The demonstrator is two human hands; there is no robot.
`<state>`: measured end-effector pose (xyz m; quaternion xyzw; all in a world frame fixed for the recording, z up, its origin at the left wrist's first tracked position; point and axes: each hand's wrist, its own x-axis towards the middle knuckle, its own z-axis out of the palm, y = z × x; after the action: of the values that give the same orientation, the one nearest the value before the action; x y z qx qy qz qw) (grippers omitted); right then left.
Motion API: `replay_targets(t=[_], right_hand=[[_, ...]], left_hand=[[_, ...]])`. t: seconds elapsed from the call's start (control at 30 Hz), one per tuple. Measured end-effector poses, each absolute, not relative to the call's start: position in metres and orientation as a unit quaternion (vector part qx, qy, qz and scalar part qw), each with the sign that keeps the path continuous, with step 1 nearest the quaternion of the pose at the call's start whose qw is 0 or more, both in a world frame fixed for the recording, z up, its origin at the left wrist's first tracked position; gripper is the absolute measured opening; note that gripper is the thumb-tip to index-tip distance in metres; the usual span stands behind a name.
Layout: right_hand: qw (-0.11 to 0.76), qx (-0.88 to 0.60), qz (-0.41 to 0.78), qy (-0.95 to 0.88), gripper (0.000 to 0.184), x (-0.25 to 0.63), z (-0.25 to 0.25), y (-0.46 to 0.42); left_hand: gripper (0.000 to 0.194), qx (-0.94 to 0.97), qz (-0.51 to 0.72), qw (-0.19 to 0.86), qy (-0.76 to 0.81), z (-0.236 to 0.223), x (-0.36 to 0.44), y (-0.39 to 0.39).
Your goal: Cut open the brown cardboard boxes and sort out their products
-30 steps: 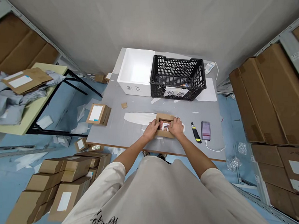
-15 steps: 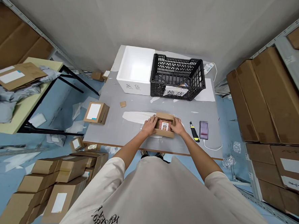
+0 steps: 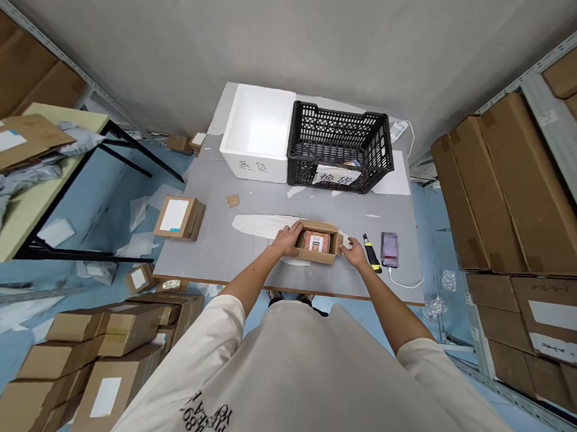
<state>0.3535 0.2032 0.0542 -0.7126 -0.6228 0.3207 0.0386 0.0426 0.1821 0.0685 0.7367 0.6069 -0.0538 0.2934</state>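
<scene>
cardboard box (image 3: 315,257), left hand (image 3: 285,240) clamped on one end, right hand (image 3: 354,253) spread beside other

Both arms (image 3: 250,273) extended forward, left fingers (image 3: 295,229) angled inward, right fingers (image 3: 348,247) loosely bent

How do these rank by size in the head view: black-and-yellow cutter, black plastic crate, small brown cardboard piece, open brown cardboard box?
1. Black crate
2. Open box
3. Cutter
4. Cardboard piece

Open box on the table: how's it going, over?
Left hand on box; right hand beside its right end. Reddish packet inside. Cutter near right hand.
</scene>
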Motion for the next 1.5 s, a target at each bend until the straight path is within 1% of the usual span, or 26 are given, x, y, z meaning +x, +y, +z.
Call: replay_targets(t=[0.07, 0.13, 0.2, 0.27, 0.33, 0.4, 0.47, 0.6, 0.73, 0.9, 1.0, 1.13, 1.23, 1.4, 1.5], right_hand=[[0.023, -0.696, 0.278, -0.662, 0.060, 0.348, 0.068, 0.206], [0.013, -0.664, 0.202, -0.720, 0.064, 0.338, 0.088, 0.210], [0.018, -0.604, 0.129, -0.786, 0.061, 0.320, 0.109, 0.216], [-0.008, -0.503, 0.127, -0.855, 0.051, 0.296, 0.124, 0.222], [-0.083, -0.385, 0.170, -0.903, 0.044, 0.269, 0.130, 0.228], [-0.144, -0.302, 0.184, -0.924, 0.040, 0.244, 0.127, 0.232], [-0.179, -0.257, 0.168, -0.935, 0.037, 0.226, 0.116, 0.233], [-0.201, -0.251, 0.136, -0.937, 0.035, 0.213, 0.093, 0.233], [-0.201, -0.261, 0.139, -0.934, 0.032, 0.219, 0.084, 0.234], [-0.205, -0.282, 0.112, -0.931, 0.050, 0.232, 0.090, 0.238], [-0.199, -0.306, 0.114, -0.924, 0.056, 0.239, 0.096, 0.239], [-0.190, -0.343, 0.124, -0.912, 0.048, 0.244, 0.104, 0.238], [-0.181, -0.327, 0.108, -0.921, 0.043, 0.249, 0.112, 0.237], [-0.157, -0.313, 0.138, -0.926, 0.046, 0.267, 0.131, 0.239], [-0.152, -0.274, 0.136, -0.940, 0.042, 0.280, 0.145, 0.242]], left_hand=[[0.130, 0.737, -0.044, 0.296, 0.607, 0.066, 0.040, 0.181], [0.130, 0.737, -0.039, 0.299, 0.605, 0.065, 0.038, 0.180], [0.129, 0.737, -0.034, 0.303, 0.604, 0.064, 0.037, 0.179], [0.129, 0.736, -0.029, 0.305, 0.604, 0.064, 0.037, 0.179], [0.129, 0.735, -0.028, 0.307, 0.603, 0.064, 0.037, 0.179], [0.129, 0.735, -0.030, 0.309, 0.603, 0.064, 0.036, 0.179], [0.129, 0.736, -0.028, 0.310, 0.601, 0.063, 0.036, 0.179], [0.129, 0.733, -0.016, 0.313, 0.604, 0.061, 0.034, 0.177], [0.128, 0.733, -0.006, 0.315, 0.603, 0.058, 0.031, 0.175], [0.127, 0.732, -0.012, 0.318, 0.602, 0.062, 0.030, 0.175], [0.128, 0.736, -0.015, 0.316, 0.598, 0.065, 0.031, 0.176], [0.129, 0.739, -0.019, 0.309, 0.598, 0.064, 0.033, 0.177], [0.130, 0.740, -0.023, 0.302, 0.601, 0.064, 0.034, 0.177], [0.131, 0.750, -0.041, 0.292, 0.592, 0.067, 0.036, 0.178], [0.131, 0.754, -0.052, 0.288, 0.588, 0.069, 0.037, 0.179]])
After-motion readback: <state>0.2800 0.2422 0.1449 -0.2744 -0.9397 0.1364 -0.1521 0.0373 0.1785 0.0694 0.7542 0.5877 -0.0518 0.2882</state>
